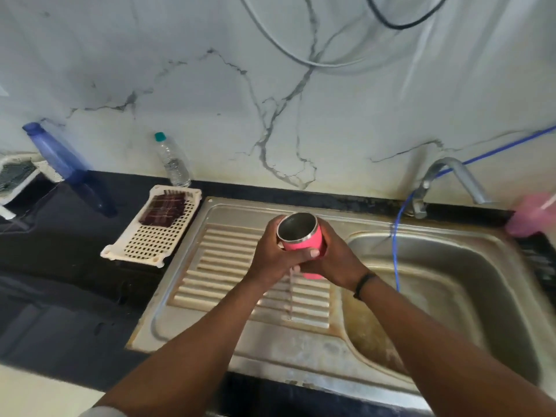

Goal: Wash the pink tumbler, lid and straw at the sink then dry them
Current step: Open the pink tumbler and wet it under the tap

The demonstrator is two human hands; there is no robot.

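Both my hands hold the pink tumbler (304, 244) above the ribbed drainboard (216, 266). It is tilted, its open steel mouth facing up and away from me, with no lid on it. My left hand (269, 255) wraps its left side, thumb across the front. My right hand (335, 261) grips its right side and lower part. A clear straw (290, 296) hangs down from between my hands to the drainboard; which hand holds it I cannot tell. A blurred pink thing (531, 216) stands on the counter at the far right, perhaps the lid.
The sink basin (469, 296) lies to the right under a metal tap (451, 173), and a blue hose (396, 254) drops into it. A white perforated tray (150, 245) with a dark scrub pad (164, 209) sits left of the drainboard. A blue bottle (57, 152) and a clear bottle (173, 161) stand by the wall.
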